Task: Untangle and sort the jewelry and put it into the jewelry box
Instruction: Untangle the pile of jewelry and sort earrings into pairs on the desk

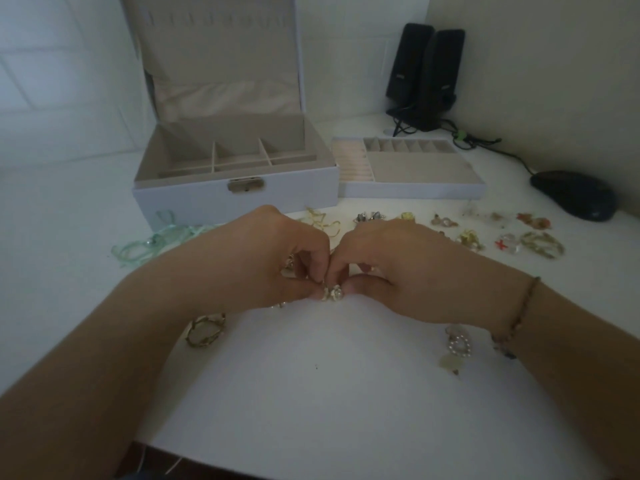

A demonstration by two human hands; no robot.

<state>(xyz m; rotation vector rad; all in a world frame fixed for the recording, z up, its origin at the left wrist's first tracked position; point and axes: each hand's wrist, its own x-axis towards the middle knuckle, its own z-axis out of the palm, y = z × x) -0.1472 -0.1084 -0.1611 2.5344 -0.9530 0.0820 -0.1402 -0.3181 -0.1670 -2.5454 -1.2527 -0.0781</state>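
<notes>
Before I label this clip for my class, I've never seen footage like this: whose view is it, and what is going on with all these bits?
This is one picture from a camera worn on a person's head, looking down at their own bare hands; there is no machine. The left hand and right hand together pinch a small silvery jewelry piece over a white table. Behind stand an open jewelry box and its lifted-out tray, both looking empty. More small jewelry lies in a row on the right, a pale green ribbon on the left. Speakers and a computer mouse sit farther back.
</notes>
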